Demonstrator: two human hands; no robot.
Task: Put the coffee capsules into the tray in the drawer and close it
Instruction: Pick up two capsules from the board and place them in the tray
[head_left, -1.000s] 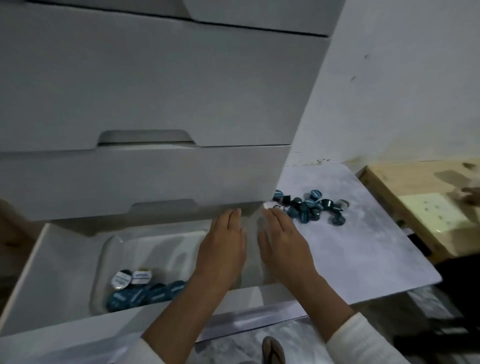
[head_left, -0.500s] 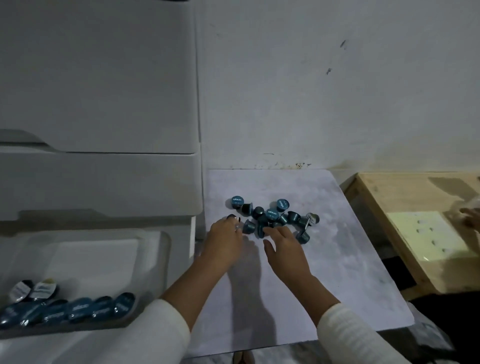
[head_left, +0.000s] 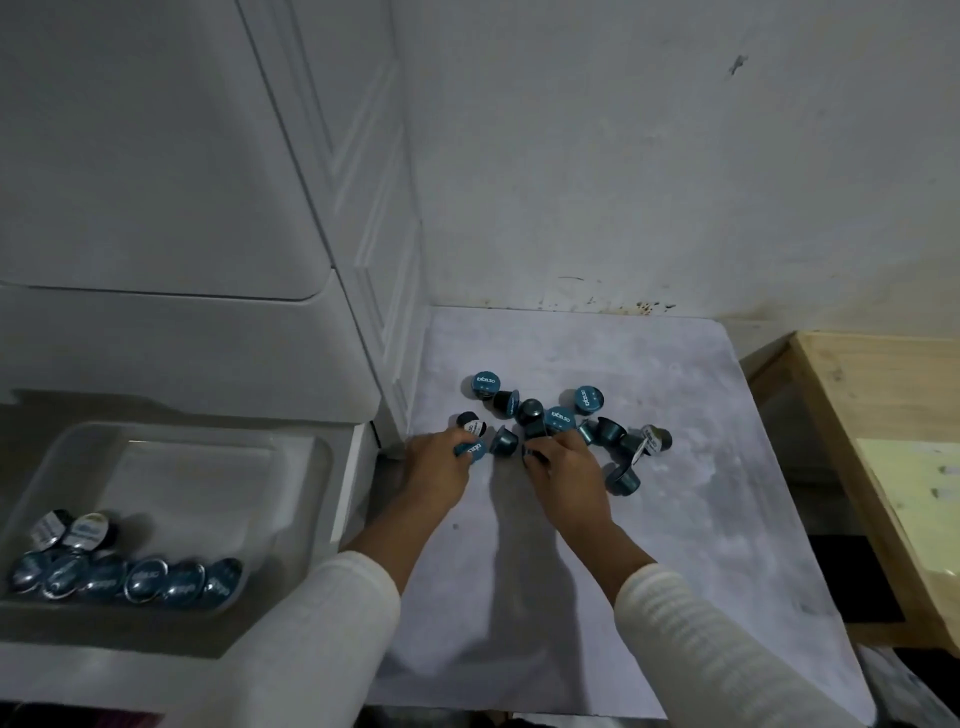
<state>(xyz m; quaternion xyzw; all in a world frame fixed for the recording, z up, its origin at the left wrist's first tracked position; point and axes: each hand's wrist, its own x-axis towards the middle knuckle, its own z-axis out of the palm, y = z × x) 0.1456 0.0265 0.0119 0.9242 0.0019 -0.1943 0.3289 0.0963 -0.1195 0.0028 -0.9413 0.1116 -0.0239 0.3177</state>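
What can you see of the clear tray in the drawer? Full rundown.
The clear tray looks like translucent plastic, rectangular with rounded corners and raised walls. It sits flat inside the open white drawer, lower left in the head view. Only its near end is filled: a row of blue capsules lying on their sides, foil lids toward the camera, with two paler-lidded ones behind them. The rest of its floor shows bare. Neither hand touches it; its left edge is cut off by the frame.
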